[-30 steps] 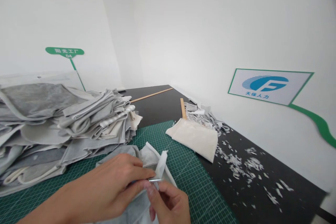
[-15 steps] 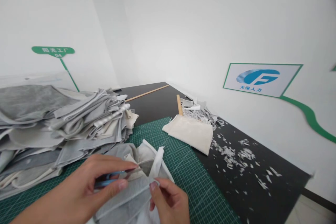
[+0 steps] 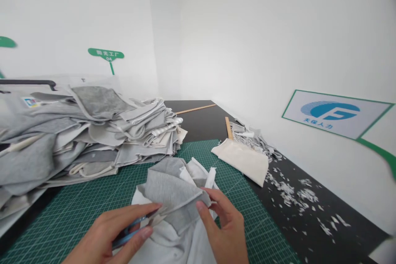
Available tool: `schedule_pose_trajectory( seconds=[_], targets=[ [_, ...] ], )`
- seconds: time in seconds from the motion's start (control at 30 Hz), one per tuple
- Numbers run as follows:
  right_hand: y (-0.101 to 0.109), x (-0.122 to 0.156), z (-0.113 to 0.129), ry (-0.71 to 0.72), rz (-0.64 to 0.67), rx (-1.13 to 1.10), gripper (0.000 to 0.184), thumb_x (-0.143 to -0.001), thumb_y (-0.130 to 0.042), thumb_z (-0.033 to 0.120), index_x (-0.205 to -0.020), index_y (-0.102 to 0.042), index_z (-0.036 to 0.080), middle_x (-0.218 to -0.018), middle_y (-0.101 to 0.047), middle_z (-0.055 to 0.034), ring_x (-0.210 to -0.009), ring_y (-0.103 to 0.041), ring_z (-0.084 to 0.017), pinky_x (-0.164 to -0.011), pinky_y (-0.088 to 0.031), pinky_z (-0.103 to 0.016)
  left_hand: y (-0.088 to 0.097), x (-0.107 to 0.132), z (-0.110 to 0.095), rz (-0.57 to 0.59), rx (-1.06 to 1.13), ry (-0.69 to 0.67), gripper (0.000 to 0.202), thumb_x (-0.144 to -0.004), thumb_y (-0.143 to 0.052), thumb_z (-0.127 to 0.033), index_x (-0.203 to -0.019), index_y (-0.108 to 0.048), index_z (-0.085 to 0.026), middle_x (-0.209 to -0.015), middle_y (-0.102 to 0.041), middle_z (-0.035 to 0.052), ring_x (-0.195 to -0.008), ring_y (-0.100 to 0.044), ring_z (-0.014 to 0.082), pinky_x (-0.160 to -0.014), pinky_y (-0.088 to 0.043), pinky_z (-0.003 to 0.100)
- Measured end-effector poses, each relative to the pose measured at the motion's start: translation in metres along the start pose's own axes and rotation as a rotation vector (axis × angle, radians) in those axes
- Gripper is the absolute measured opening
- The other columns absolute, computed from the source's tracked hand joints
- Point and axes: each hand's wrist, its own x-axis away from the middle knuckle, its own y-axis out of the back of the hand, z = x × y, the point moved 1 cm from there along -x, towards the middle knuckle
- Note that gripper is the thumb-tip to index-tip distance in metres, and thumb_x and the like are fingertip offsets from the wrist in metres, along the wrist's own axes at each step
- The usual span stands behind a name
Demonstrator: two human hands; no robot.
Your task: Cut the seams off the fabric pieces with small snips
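Note:
My left hand (image 3: 114, 231) holds a pair of blue-handled scissors (image 3: 131, 229) at the lower middle, with the blades at the edge of a grey fleece-like fabric piece (image 3: 170, 192). My right hand (image 3: 224, 225) pinches that fabric's folded edge between thumb and fingers. White lining fabric (image 3: 173, 249) bunches below and between my hands, and a white strip (image 3: 210, 177) stands up behind the fold. The scissor blades are partly hidden by the fabric and my fingers.
A green cutting mat (image 3: 77, 218) lies under my hands. A tall pile of grey and cream fabric (image 3: 93, 140) rises to the left. On the black table (image 3: 198, 115) are a cream fabric piece (image 3: 241, 161), white scraps (image 3: 292, 196) and wooden rulers (image 3: 228, 128).
The view has swung left. The grey fabric is now lifted and folded, showing more of its grey face, and my right hand has moved up onto its edge. The scissors stay in my left hand.

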Motion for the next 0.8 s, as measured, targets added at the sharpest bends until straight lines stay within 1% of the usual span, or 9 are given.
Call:
schedule_pose_trajectory(
  seconds=[0.07, 0.1, 0.2, 0.3, 0.43, 0.53, 0.63, 0.73, 0.8],
  targets=[
    [0.004, -0.002, -0.001, -0.007, -0.025, 0.082, 0.028, -0.083, -0.067, 0.031, -0.109, -0.070, 0.020, -0.101, -0.072, -0.0092, -0.089, -0.069, -0.020, -0.073, -0.058, -0.024, -0.004, 0.002, 0.005, 0.016, -0.017, -0.076, 0.039, -0.084, -0.064, -0.048, -0.121, -0.062, -0.038, -0.108, -0.073, -0.0050, -0.092, -0.072, 0.0153, -0.079, -0.057, 0.017],
    [0.005, -0.003, -0.001, -0.006, -0.040, 0.105, 0.028, -0.084, -0.065, 0.032, -0.109, -0.070, 0.020, -0.102, -0.072, -0.0091, -0.090, -0.069, -0.020, -0.074, -0.058, -0.024, -0.007, 0.002, 0.008, 0.028, -0.018, -0.100, 0.040, -0.086, -0.062, -0.046, -0.124, -0.059, -0.039, -0.110, -0.073, -0.0062, -0.093, -0.072, 0.0142, -0.079, -0.056, 0.016],
    [0.010, -0.009, 0.000, -0.016, -0.063, 0.089, 0.022, -0.086, -0.063, 0.034, -0.095, -0.075, 0.018, -0.090, -0.073, -0.0087, -0.081, -0.069, -0.019, -0.067, -0.057, -0.022, -0.019, 0.007, 0.018, 0.038, -0.011, -0.100, 0.040, -0.089, -0.058, -0.045, -0.128, -0.054, -0.040, -0.114, -0.071, -0.0078, -0.095, -0.071, 0.0130, -0.080, -0.056, 0.015],
    [0.016, -0.016, 0.003, -0.086, 0.007, 0.045, 0.021, -0.083, -0.067, 0.036, -0.084, -0.076, 0.017, -0.080, -0.073, -0.0079, -0.069, -0.068, -0.018, -0.056, -0.055, -0.020, -0.033, 0.017, 0.029, 0.029, -0.008, -0.094, 0.041, -0.089, -0.059, -0.045, -0.129, -0.053, -0.039, -0.115, -0.071, -0.0080, -0.097, -0.071, 0.0128, -0.082, -0.055, 0.014],
    [0.027, -0.018, 0.007, -0.058, 0.099, 0.031, 0.015, -0.083, -0.068, 0.032, -0.085, -0.075, 0.020, -0.080, -0.073, -0.0059, -0.073, -0.067, -0.016, -0.065, -0.056, -0.020, -0.049, 0.031, 0.039, 0.056, 0.008, -0.092, 0.045, -0.091, -0.056, -0.043, -0.134, -0.046, -0.040, -0.120, -0.068, -0.0092, -0.102, -0.068, 0.0114, -0.086, -0.053, 0.014],
    [0.033, -0.012, 0.006, -0.017, 0.189, 0.052, 0.016, -0.086, -0.064, 0.031, -0.092, -0.075, 0.021, -0.091, -0.073, -0.0073, -0.083, -0.068, -0.018, -0.070, -0.057, -0.022, -0.053, 0.034, 0.040, 0.104, 0.023, -0.082, 0.049, -0.093, -0.054, -0.042, -0.139, -0.038, -0.042, -0.125, -0.065, -0.0110, -0.107, -0.066, 0.0101, -0.089, -0.053, 0.016],
    [0.035, -0.005, 0.001, 0.003, 0.223, 0.134, 0.020, -0.080, -0.070, 0.029, -0.098, -0.074, 0.021, -0.104, -0.070, -0.0096, -0.087, -0.068, -0.020, -0.067, -0.058, -0.023, -0.053, 0.034, 0.039, 0.135, 0.041, -0.066, 0.049, -0.094, -0.052, -0.042, -0.140, -0.036, -0.043, -0.126, -0.064, -0.0123, -0.110, -0.065, 0.0097, -0.091, -0.053, 0.018],
    [0.035, -0.005, 0.000, 0.031, 0.205, 0.205, 0.012, -0.083, -0.067, 0.028, -0.088, -0.074, 0.019, -0.088, -0.071, -0.0074, -0.077, -0.066, -0.018, -0.063, -0.055, -0.022, -0.052, 0.035, 0.039, 0.128, 0.064, -0.053, 0.048, -0.094, -0.052, -0.041, -0.139, -0.037, -0.043, -0.125, -0.064, -0.0117, -0.109, -0.065, 0.0103, -0.090, -0.054, 0.018],
    [0.033, -0.009, 0.004, 0.068, 0.208, 0.234, 0.016, -0.088, -0.061, 0.028, -0.081, -0.072, 0.019, -0.078, -0.069, -0.0053, -0.073, -0.064, -0.017, -0.064, -0.053, -0.023, -0.052, 0.035, 0.038, 0.129, 0.090, -0.039, 0.048, -0.094, -0.052, -0.040, -0.139, -0.038, -0.043, -0.126, -0.064, -0.0112, -0.109, -0.065, 0.0112, -0.091, -0.053, 0.019]
  ],
)
